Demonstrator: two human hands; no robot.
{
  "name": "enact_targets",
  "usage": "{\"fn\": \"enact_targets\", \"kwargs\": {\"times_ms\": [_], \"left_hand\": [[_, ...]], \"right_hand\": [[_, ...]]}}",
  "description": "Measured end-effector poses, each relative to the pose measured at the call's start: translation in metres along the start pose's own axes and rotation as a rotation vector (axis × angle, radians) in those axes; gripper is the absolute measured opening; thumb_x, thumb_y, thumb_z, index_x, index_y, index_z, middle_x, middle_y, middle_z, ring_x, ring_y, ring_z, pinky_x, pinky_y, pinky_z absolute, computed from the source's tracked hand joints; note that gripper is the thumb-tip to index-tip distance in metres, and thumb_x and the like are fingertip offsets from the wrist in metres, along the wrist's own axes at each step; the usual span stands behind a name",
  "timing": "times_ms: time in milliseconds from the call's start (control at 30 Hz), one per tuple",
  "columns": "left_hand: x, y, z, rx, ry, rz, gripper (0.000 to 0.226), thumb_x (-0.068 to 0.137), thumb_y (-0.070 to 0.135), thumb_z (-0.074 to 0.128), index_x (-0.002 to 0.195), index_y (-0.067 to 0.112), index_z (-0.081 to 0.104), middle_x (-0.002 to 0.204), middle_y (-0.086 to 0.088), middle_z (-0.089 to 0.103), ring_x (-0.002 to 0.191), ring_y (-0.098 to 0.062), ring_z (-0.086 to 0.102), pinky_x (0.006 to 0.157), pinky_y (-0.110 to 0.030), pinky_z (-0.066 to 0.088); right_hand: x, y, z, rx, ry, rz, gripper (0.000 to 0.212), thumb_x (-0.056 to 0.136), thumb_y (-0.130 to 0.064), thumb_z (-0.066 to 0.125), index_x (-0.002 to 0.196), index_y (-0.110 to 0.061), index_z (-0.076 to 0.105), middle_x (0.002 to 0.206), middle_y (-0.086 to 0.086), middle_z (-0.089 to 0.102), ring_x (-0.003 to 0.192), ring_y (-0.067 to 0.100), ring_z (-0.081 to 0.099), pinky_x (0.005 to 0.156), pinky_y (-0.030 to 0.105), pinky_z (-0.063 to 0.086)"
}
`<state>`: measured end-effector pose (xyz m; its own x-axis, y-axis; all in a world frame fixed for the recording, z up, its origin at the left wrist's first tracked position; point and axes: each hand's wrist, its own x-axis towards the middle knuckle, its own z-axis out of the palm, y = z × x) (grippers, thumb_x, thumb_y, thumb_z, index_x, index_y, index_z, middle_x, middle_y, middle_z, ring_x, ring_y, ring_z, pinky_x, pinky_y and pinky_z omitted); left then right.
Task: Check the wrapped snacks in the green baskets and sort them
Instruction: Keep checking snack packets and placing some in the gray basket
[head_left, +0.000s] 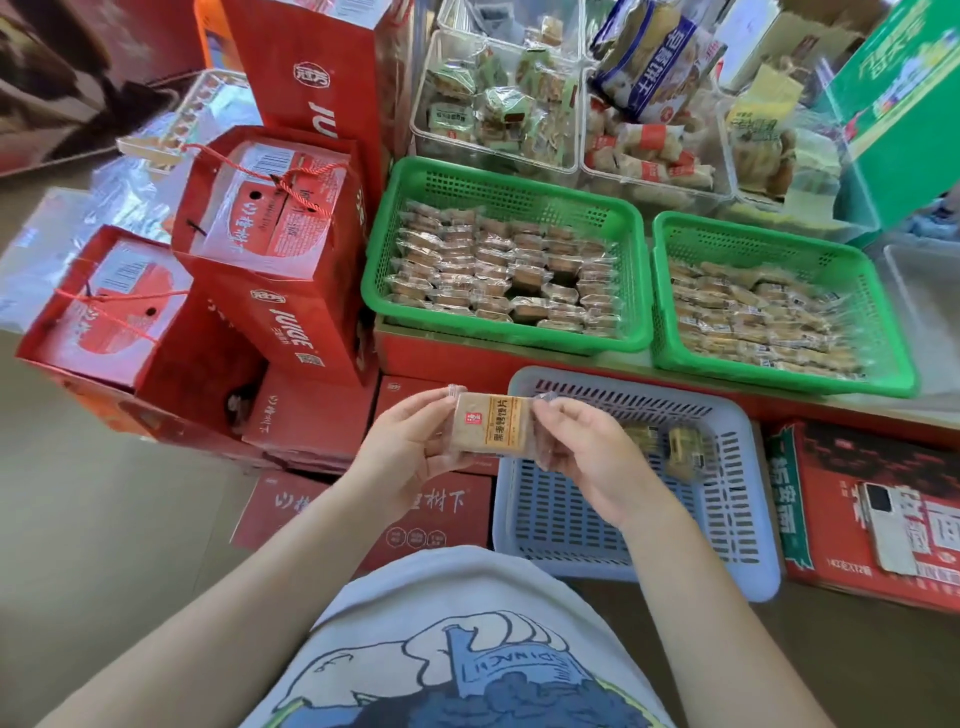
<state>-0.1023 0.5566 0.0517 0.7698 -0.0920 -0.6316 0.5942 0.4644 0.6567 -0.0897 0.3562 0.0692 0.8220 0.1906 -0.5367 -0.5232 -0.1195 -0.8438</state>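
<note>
A wrapped snack (492, 423), a tan square in clear film with an orange label strip, is held flat and face up between the left hand (410, 447) and right hand (587, 457), each pinching a wrapper end; the left green basket (506, 176) holds neat rows of similar packets; the right green basket (753, 234) holds looser rows; two packets lie in the blue basket (639, 566), near its far right corner.

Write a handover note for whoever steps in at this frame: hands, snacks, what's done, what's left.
Left hand and right hand each pinch an end of one wrapped snack, held up label-side for checking.
Left green basket is nearly full, with a few gaps; right green basket is full.
Blue basket, nearest the person, holds only a few packs.
Left: judge this one, then most of both baskets.
</note>
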Motion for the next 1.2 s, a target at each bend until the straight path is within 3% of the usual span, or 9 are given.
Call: {"fn": "enact_targets", "kwargs": {"times_ms": [133, 300, 400, 567, 700, 833, 1000, 1100, 1200], "left_hand": [[-0.008, -0.001, -0.012, 0.164, 0.053, 0.133, 0.009, 0.101, 0.014, 0.06, 0.098, 0.006, 0.063, 0.099, -0.021, 0.075, 0.082, -0.025, 0.075, 0.062, -0.032, 0.06], [-0.019, 0.003, -0.02, 0.288, 0.017, 0.232, 0.011, 0.1, 0.016, 0.061, 0.091, 0.011, 0.063, 0.087, -0.008, 0.074, 0.082, -0.02, 0.072, 0.065, -0.03, 0.058], [-0.021, 0.003, -0.02, 0.443, 0.072, 0.325, 0.009, 0.098, 0.016, 0.065, 0.091, 0.011, 0.069, 0.088, -0.009, 0.076, 0.083, -0.027, 0.074, 0.066, -0.036, 0.062], [-0.03, 0.005, -0.007, 0.654, 0.095, 0.463, 0.007, 0.095, 0.015, 0.07, 0.089, 0.013, 0.073, 0.069, 0.0, 0.073, 0.063, -0.02, 0.071, 0.058, -0.037, 0.061], [-0.038, 0.011, -0.001, 0.677, 0.096, 0.475, 0.012, 0.095, 0.019, 0.07, 0.088, 0.009, 0.07, 0.068, -0.004, 0.073, 0.058, -0.017, 0.069, 0.056, -0.031, 0.059], [-0.042, 0.02, -0.006, 0.624, -0.017, 0.388, 0.018, 0.099, 0.022, 0.064, 0.09, 0.006, 0.069, 0.067, -0.013, 0.071, 0.061, -0.026, 0.067, 0.067, -0.042, 0.059], [-0.044, 0.025, -0.008, 0.394, -0.142, 0.193, 0.013, 0.099, 0.02, 0.063, 0.1, 0.008, 0.066, 0.088, -0.014, 0.073, 0.074, -0.023, 0.071, 0.067, -0.035, 0.059], [-0.039, 0.022, -0.013, 0.413, -0.153, 0.296, 0.025, 0.1, 0.018, 0.062, 0.125, 0.023, 0.063, 0.121, -0.006, 0.07, 0.101, -0.021, 0.072, 0.085, -0.042, 0.06], [-0.043, 0.024, -0.021, 0.468, -0.27, 0.398, 0.027, 0.101, 0.024, 0.059, 0.123, 0.033, 0.071, 0.127, 0.005, 0.07, 0.119, -0.017, 0.065, 0.102, -0.042, 0.051]], "right_hand": [[-0.01, 0.007, 0.011, -0.122, 0.11, -0.177, 0.025, 0.103, -0.019, 0.055, 0.085, -0.002, 0.059, 0.08, 0.015, 0.064, 0.067, 0.019, 0.055, 0.068, 0.036, 0.049], [-0.017, 0.016, 0.012, -0.197, 0.21, -0.196, 0.016, 0.099, -0.024, 0.063, 0.083, -0.019, 0.066, 0.084, 0.014, 0.069, 0.079, 0.032, 0.066, 0.084, 0.053, 0.056], [-0.02, 0.015, 0.014, -0.294, 0.308, -0.191, 0.005, 0.097, -0.026, 0.064, 0.099, -0.026, 0.059, 0.098, 0.001, 0.066, 0.095, 0.021, 0.066, 0.087, 0.045, 0.056], [-0.037, -0.008, 0.028, -0.545, 0.113, -0.358, 0.041, 0.082, -0.047, 0.076, 0.117, -0.035, 0.056, 0.117, -0.019, 0.059, 0.113, -0.003, 0.053, 0.091, 0.013, 0.041], [-0.039, -0.007, 0.047, -0.831, 0.04, -0.441, 0.057, 0.076, -0.051, 0.081, 0.122, -0.035, 0.051, 0.105, -0.02, 0.058, 0.1, 0.011, 0.056, 0.093, 0.039, 0.049], [-0.042, -0.006, 0.04, -0.83, 0.11, -0.525, 0.052, 0.079, -0.042, 0.081, 0.123, -0.029, 0.057, 0.108, -0.016, 0.056, 0.103, 0.008, 0.051, 0.097, 0.038, 0.044], [-0.045, -0.013, 0.038, -0.65, 0.013, -0.423, 0.052, 0.08, -0.041, 0.081, 0.126, -0.032, 0.06, 0.114, -0.013, 0.062, 0.107, 0.004, 0.057, 0.092, 0.025, 0.048], [-0.047, -0.013, 0.04, -0.454, -0.07, -0.346, 0.042, 0.087, -0.044, 0.072, 0.126, -0.034, 0.058, 0.117, -0.015, 0.066, 0.109, -0.001, 0.061, 0.09, 0.018, 0.049], [-0.048, -0.014, 0.045, -0.292, -0.129, -0.239, 0.038, 0.09, -0.05, 0.06, 0.123, -0.032, 0.062, 0.111, -0.011, 0.071, 0.102, 0.004, 0.066, 0.086, 0.022, 0.048]]}}
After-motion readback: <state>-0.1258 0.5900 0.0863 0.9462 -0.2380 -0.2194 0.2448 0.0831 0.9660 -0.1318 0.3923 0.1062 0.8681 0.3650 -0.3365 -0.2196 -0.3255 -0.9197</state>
